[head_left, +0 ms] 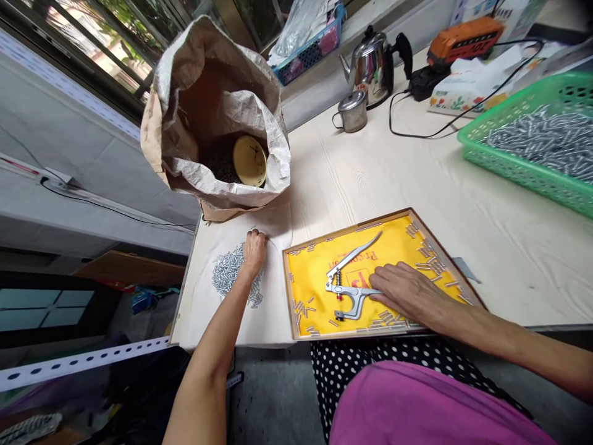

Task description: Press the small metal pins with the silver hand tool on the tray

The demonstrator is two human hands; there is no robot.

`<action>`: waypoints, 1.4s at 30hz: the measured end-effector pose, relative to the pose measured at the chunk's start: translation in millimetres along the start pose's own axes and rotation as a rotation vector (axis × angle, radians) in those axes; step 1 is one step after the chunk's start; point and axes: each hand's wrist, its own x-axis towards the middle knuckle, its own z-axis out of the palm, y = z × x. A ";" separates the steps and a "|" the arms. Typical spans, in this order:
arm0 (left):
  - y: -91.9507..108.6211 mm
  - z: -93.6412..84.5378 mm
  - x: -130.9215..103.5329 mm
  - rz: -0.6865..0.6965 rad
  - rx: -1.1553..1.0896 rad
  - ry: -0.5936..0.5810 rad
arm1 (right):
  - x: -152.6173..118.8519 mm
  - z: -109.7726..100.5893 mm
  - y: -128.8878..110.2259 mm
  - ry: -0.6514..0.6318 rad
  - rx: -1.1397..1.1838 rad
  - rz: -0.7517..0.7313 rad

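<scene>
My left hand point(254, 250) is at the upper right edge of a heap of small silver metal pieces point(227, 272) on a white sheet. Its fingers are curled downward; whatever they hold is hidden. My right hand point(403, 290) is closed around the end of the lower handle of silver snap pliers point(354, 296). The pliers' upper handle stands raised and free, with a small spring between the handles near the pivot. They are over a shallow tray point(352, 230) lined in yellow, with short silver coil-like pieces point(430, 262) scattered along its sides.
A large open sack point(273, 179) with a yellow cup point(250, 161) inside stands behind the heap. At the right is a green basket point(514, 173) full of silver pieces. Farther back are a kettle point(373, 68), a lidded metal mug point(353, 114) and an orange battery point(463, 42) with a cable.
</scene>
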 end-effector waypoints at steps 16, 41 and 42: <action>111.9 3.9 -160.6 -0.217 -1.222 -0.502 | 4.1 -4.0 0.8 -0.095 0.000 -0.029; 111.3 9.1 -158.1 -0.208 -1.046 -0.605 | 23.3 -31.9 17.7 -0.124 -0.085 -0.003; 111.2 9.8 -158.7 -0.211 -1.045 -0.602 | 26.1 -31.0 20.4 -0.136 -0.092 -0.014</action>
